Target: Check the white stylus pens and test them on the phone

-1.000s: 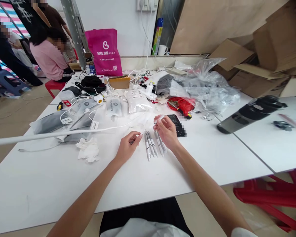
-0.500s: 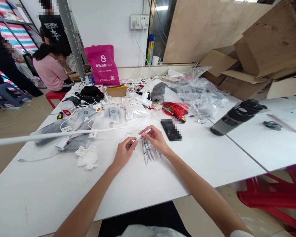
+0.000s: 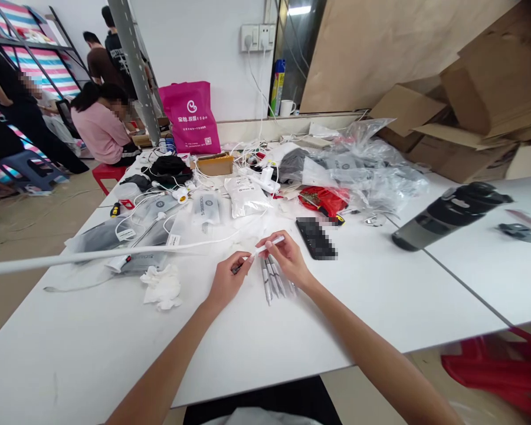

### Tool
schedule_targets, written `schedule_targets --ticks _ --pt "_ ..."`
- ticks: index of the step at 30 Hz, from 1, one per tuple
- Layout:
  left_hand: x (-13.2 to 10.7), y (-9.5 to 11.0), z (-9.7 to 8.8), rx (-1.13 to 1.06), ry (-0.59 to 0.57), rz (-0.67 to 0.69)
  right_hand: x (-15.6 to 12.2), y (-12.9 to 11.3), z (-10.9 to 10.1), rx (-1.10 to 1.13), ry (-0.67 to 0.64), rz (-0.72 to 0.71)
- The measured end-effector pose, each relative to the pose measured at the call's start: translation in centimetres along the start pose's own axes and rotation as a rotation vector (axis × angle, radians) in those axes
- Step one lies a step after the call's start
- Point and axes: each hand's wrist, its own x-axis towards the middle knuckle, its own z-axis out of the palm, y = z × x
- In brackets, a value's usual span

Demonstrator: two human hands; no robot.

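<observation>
My left hand (image 3: 226,278) and my right hand (image 3: 287,257) hover close together above the white table (image 3: 292,348). Between them runs a slim white pen-like stick (image 3: 265,247). My right fingers pinch its upper end, and my left fingers hold its lower end, which looks dark. Just below my right hand, several grey-and-white pens (image 3: 272,279) lie side by side on the tabletop, partly under that hand. What the stick is exactly is too small to tell.
A pixelated phone (image 3: 316,238) lies right of my hands, and a crumpled tissue (image 3: 161,287) lies left. A long white cable (image 3: 92,255) crosses the table. Packets, wires and plastic bags crowd the far side, with a grey bottle (image 3: 449,216) on the right.
My hands have come closer together, and the white stick now spans both. The view has shifted slightly, and more of the room shows at the top.
</observation>
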Motion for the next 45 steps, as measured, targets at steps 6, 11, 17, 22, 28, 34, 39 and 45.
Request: schedule_targets --ticks 6,11,17,22,28,34,39,45 --pt "0.0 0.6 0.0 -0.023 -0.032 -0.016 -0.3 0.7 0.2 0.005 -0.111 0.071" --pt "0.2 1.0 0.2 -0.036 -0.055 -0.045 -0.2 1.3 -0.1 0.007 -0.081 0.069" --pt "0.4 0.6 0.2 0.004 -0.032 -0.019 -0.2 0.8 -0.2 -0.044 -0.082 0.056" --pt "0.0 0.4 0.4 0.081 0.023 0.053 -0.3 0.2 -0.2 -0.086 -0.110 0.023" --pt "-0.6 0.1 0.5 0.213 -0.015 0.251 -0.1 0.8 -0.6 -0.099 -0.031 0.033" --pt "-0.7 -1.0 0.7 0.187 -0.043 0.392 -0.1 1.4 -1.3 -0.237 0.013 -0.011" --pt "-0.3 -1.5 0.7 0.093 0.045 0.350 -0.4 1.7 -1.7 -0.508 -0.052 -0.051" --pt "0.2 -2.0 0.7 0.052 0.107 0.298 -0.4 1.3 -1.8 -0.600 -0.015 -0.053"
